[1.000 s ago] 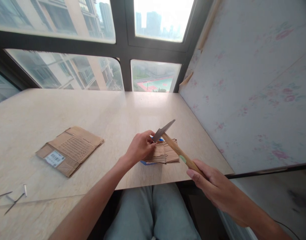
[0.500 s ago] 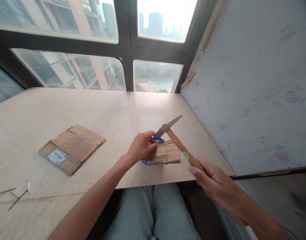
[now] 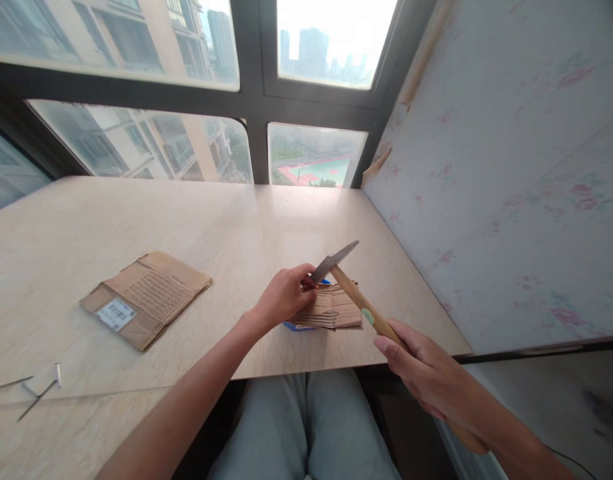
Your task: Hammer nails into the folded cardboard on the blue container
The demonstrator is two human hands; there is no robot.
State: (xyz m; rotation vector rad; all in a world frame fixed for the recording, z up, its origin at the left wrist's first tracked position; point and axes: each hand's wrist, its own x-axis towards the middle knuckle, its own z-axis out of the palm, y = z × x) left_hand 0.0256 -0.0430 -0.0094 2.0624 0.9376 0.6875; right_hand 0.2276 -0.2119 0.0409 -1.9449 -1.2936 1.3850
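Hammer (image 3: 353, 292): 1, in right hand (image 3: 421, 363) | labelled cardboard (image 3: 153, 290): 1 | nails (image 3: 59, 375): 3+

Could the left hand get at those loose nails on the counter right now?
Probably yes: the nails lie uncovered on the counter, over on the left hand's own side. It would first have to leave the cardboard stack, where it sits close under the hammer head.

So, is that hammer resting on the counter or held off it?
Held off the counter: the hammer is in the right hand, which is closed around its wooden handle, the metal head beside the left hand.
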